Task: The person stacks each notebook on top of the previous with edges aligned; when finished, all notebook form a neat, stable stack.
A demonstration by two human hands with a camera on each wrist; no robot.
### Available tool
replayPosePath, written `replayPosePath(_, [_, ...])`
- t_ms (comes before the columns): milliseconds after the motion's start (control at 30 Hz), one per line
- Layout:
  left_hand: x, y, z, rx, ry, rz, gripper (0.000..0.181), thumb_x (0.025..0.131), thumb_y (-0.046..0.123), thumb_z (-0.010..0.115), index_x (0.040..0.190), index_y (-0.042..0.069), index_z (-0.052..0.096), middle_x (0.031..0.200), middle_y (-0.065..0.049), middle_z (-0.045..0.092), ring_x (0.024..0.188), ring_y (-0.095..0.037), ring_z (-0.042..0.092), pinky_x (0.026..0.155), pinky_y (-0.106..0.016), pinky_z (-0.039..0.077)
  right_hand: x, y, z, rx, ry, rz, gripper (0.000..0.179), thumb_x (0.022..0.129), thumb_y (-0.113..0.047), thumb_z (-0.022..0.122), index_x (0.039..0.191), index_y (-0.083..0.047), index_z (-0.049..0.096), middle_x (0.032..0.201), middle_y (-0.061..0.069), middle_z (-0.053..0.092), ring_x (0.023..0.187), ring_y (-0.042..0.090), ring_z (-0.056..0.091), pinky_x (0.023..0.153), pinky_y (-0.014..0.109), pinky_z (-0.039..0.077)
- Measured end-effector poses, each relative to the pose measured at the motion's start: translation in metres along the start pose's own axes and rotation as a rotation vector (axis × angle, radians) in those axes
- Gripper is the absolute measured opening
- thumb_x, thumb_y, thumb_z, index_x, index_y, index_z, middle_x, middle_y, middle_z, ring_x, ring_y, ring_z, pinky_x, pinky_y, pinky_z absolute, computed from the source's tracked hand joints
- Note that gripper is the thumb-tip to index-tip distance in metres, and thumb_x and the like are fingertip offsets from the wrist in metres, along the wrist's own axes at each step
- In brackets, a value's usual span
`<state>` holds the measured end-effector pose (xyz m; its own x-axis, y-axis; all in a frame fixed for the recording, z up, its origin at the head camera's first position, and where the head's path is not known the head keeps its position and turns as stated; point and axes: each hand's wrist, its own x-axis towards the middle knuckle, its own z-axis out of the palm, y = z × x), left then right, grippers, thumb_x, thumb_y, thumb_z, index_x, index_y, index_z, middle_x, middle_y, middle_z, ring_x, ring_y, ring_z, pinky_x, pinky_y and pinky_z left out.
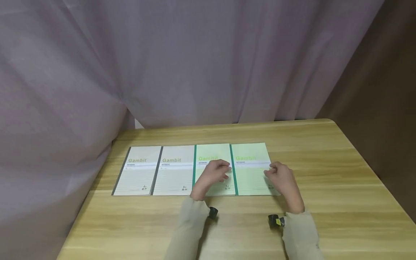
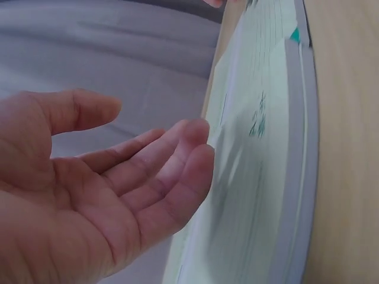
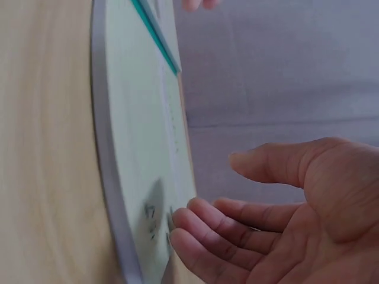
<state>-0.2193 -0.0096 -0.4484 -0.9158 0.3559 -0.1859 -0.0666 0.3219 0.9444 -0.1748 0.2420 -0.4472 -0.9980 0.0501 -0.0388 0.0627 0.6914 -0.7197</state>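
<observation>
Two notebooks with green spines lie side by side: a left green notebook (image 1: 212, 151) and a right green notebook (image 1: 251, 177). My left hand (image 1: 214, 172) hovers over the left one, hiding part of its cover. Loosely bent fingers with nothing between them show in the left wrist view, above the light green cover (image 2: 266, 160). Near the right edge of the right green notebook is my right hand (image 1: 283, 178), also holding nothing. In the right wrist view its thumb stands apart from its slightly curved fingers, and a shadow falls on the cover (image 3: 139, 136).
To the left lie two white notebooks with dark grey spines, an outer one (image 1: 136, 177) and an inner one (image 1: 173, 177). All rest flat on a wood-grain table (image 1: 341, 202). A grey curtain (image 1: 195, 65) hangs behind it. Small black devices sit at both wrists.
</observation>
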Motion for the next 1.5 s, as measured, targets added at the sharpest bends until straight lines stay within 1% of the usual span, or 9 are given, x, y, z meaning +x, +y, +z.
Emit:
replayPosePath(367, [0.003, 0.003, 0.009, 0.017, -0.077, 0.039, 0.033, 0.102, 0.014, 0.056, 0.124, -0.009, 0.064, 0.112, -0.020, 0.069, 0.087, -0.033, 0.071, 0.070, -0.036, 0.056, 0.005, 0.009, -0.012, 0.031, -0.038, 0.107, 0.057, 0.099, -0.018, 0.059, 0.135, 0.023, 0.041, 0.121, 0.038, 0.057, 0.111, 0.049, 0.058, 0.091, 0.055, 0.050])
replayPosePath(767, [0.003, -0.005, 0.012, 0.154, -0.164, 0.089, 0.035, 0.100, 0.012, 0.052, 0.126, -0.008, 0.063, 0.119, -0.017, 0.067, 0.087, -0.028, 0.070, 0.068, -0.028, 0.052, 0.011, 0.010, -0.009, 0.012, -0.084, 0.163, 0.064, 0.100, -0.024, 0.058, 0.139, 0.022, 0.035, 0.127, 0.039, 0.053, 0.113, 0.050, 0.055, 0.094, 0.057, 0.048])
replayPosePath(933, [0.006, -0.006, 0.016, 0.194, -0.172, 0.125, 0.023, 0.098, 0.010, 0.050, 0.100, -0.004, 0.068, 0.090, -0.008, 0.064, 0.076, -0.019, 0.065, 0.060, -0.024, 0.043, 0.013, 0.012, -0.008, 0.003, -0.077, 0.181, 0.062, 0.099, -0.022, 0.058, 0.138, 0.022, 0.038, 0.126, 0.039, 0.053, 0.112, 0.049, 0.055, 0.093, 0.057, 0.048])
replayPosePath(1033, [0.006, -0.008, 0.018, 0.222, -0.201, 0.148, 0.024, 0.097, 0.009, 0.049, 0.075, 0.005, 0.055, 0.070, 0.001, 0.051, 0.061, -0.012, 0.051, 0.057, -0.023, 0.037, 0.014, 0.013, -0.006, 0.006, -0.084, 0.204, 0.061, 0.098, -0.021, 0.058, 0.138, 0.022, 0.039, 0.125, 0.038, 0.053, 0.111, 0.047, 0.055, 0.092, 0.056, 0.048])
replayPosePath(1167, [0.006, -0.009, 0.019, 0.300, -0.260, 0.200, 0.036, 0.098, 0.009, 0.048, 0.065, 0.014, 0.037, 0.059, 0.005, 0.035, 0.053, -0.009, 0.029, 0.055, -0.022, 0.029, 0.015, 0.015, -0.003, 0.005, -0.070, 0.201, 0.054, 0.095, -0.015, 0.060, 0.133, 0.021, 0.046, 0.116, 0.033, 0.057, 0.102, 0.041, 0.056, 0.085, 0.050, 0.050])
replayPosePath(1267, [0.006, -0.009, 0.018, 0.354, -0.298, 0.229, 0.033, 0.099, 0.010, 0.048, 0.068, 0.012, 0.038, 0.061, 0.005, 0.031, 0.054, -0.008, 0.024, 0.057, -0.023, 0.027, 0.015, 0.015, -0.002, 0.013, -0.044, 0.191, 0.046, 0.091, -0.008, 0.062, 0.126, 0.020, 0.052, 0.107, 0.028, 0.059, 0.094, 0.036, 0.055, 0.079, 0.044, 0.049])
replayPosePath(1367, [0.007, -0.008, 0.018, 0.396, -0.327, 0.230, 0.022, 0.100, 0.011, 0.049, 0.079, 0.005, 0.052, 0.069, 0.001, 0.040, 0.060, -0.009, 0.031, 0.062, -0.023, 0.031, 0.015, 0.014, -0.003, 0.029, -0.035, 0.194, 0.043, 0.089, -0.004, 0.063, 0.124, 0.020, 0.054, 0.105, 0.027, 0.060, 0.093, 0.034, 0.055, 0.077, 0.042, 0.048])
replayPosePath(1433, [0.007, -0.007, 0.018, 0.428, -0.332, 0.218, 0.019, 0.101, 0.013, 0.050, 0.099, 0.001, 0.065, 0.084, -0.002, 0.058, 0.072, -0.008, 0.046, 0.072, -0.021, 0.040, 0.016, 0.013, -0.004, 0.029, -0.031, 0.196, 0.043, 0.088, -0.003, 0.063, 0.123, 0.020, 0.055, 0.106, 0.027, 0.060, 0.093, 0.035, 0.055, 0.077, 0.042, 0.048])
replayPosePath(1500, [0.007, -0.007, 0.018, 0.447, -0.331, 0.199, 0.029, 0.102, 0.015, 0.051, 0.122, -0.001, 0.066, 0.111, -0.007, 0.068, 0.095, -0.009, 0.058, 0.087, -0.022, 0.045, 0.017, 0.013, -0.005, 0.017, -0.018, 0.191, 0.044, 0.087, -0.004, 0.064, 0.124, 0.020, 0.054, 0.107, 0.028, 0.060, 0.094, 0.036, 0.055, 0.079, 0.045, 0.048])
